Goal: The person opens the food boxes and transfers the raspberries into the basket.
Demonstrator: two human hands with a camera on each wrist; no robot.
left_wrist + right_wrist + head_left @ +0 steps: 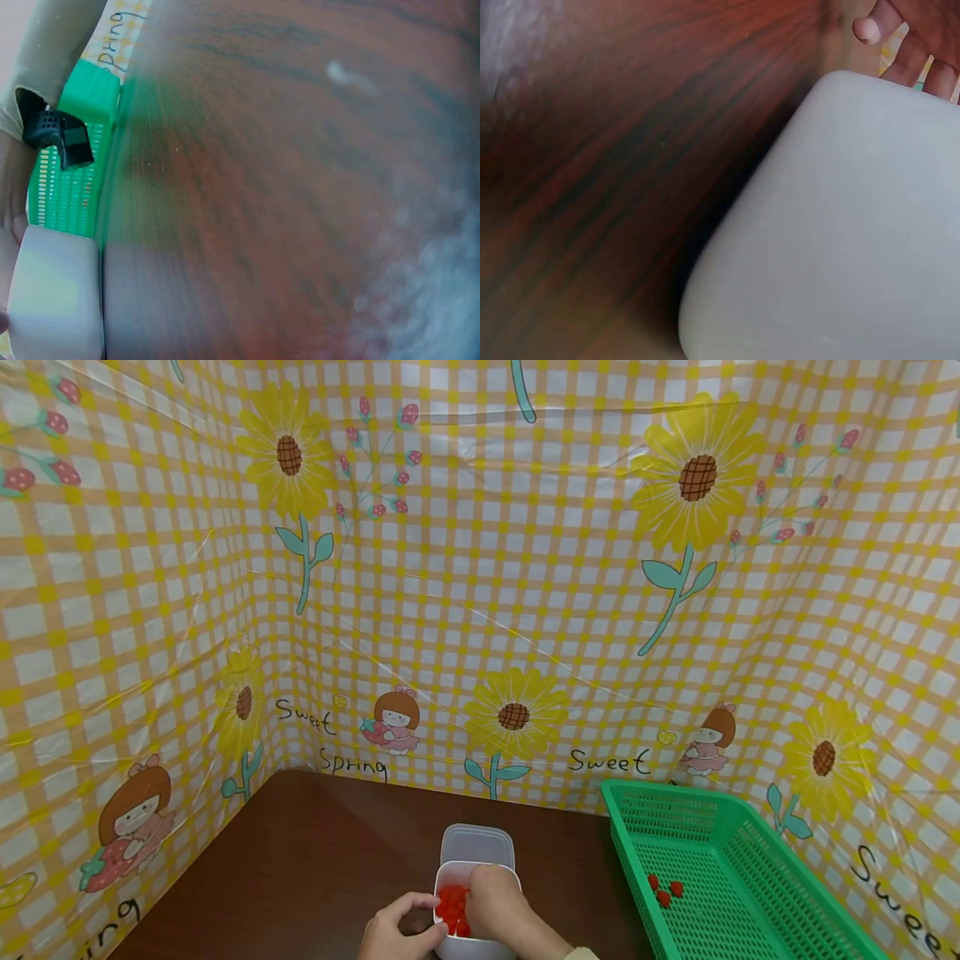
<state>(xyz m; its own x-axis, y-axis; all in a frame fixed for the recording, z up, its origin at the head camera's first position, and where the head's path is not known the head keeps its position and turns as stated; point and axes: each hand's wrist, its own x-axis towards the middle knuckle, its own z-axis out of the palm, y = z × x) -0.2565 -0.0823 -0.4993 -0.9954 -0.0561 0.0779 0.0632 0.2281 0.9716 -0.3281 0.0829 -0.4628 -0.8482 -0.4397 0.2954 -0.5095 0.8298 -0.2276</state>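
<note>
A white plastic container (472,949) holds several small red strawberry-like pieces (452,906). My right hand (498,902) reaches down into its right half. Its fingertips are hidden inside, so whether they pinch a piece does not show. My left hand (397,931) holds the left side of the container, with index finger and thumb at the rim. In the right wrist view, part of the left hand (922,37) shows beyond the container wall (840,225). The left wrist view catches the container (56,292) at its lower left.
Behind the container lies a translucent lid (477,846). To the right stands a green plastic basket (712,860), with three small red pieces (664,899) near its left wall. A dark wooden table (337,843) meets a checked, flower-printed cloth (480,568) at the back and sides.
</note>
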